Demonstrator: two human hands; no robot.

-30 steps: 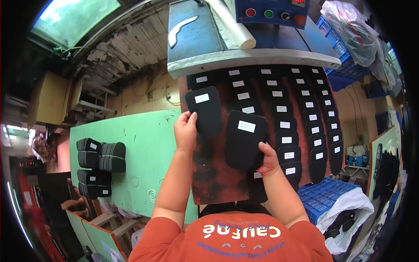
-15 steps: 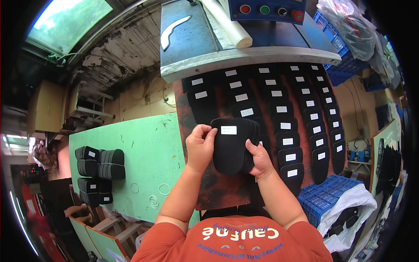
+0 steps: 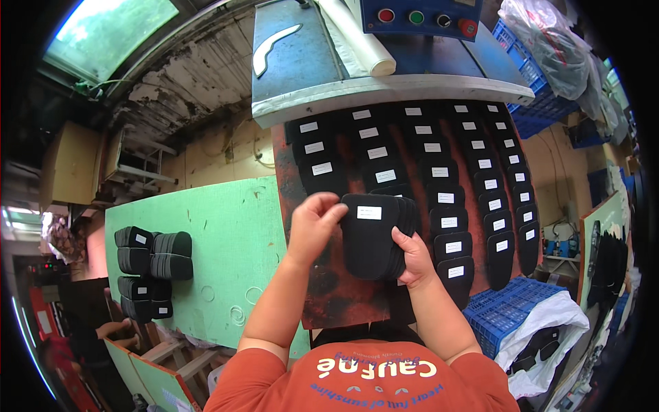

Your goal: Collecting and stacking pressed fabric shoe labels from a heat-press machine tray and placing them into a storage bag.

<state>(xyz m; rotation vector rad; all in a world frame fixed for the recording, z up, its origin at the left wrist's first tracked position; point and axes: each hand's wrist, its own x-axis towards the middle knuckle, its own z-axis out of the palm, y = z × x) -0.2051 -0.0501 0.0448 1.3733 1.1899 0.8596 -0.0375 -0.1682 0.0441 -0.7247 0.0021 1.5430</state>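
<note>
A stack of black, round-ended pads (image 3: 374, 247), shaped somewhat like insoles, is held in front of me, its top pad bearing a white label. My right hand (image 3: 415, 257) grips the stack's right side, thumb on the top face and fingers underneath. Beside the upper left edge is my left hand (image 3: 317, 223), its fingers bent and its thumb and forefinger slightly apart. Beyond the stack, labelled pads lie in overlapping columns on a dark reddish board (image 3: 329, 292); the left column's nearest labelled pad (image 3: 321, 180) is just past my left hand.
A machine with a blue control panel (image 3: 419, 17) and pale front edge (image 3: 391, 88) stands beyond the board. Banded black stacks (image 3: 171, 255) and thin rings (image 3: 237, 316) lie on the green table (image 3: 213, 240). At right is a blue crate (image 3: 504, 309) with a white sack (image 3: 549, 336).
A third labelled pad now shows in the left column. The held stack has shifted slightly right and nearer; my left fingers have loosened and come away from its upper left edge.
</note>
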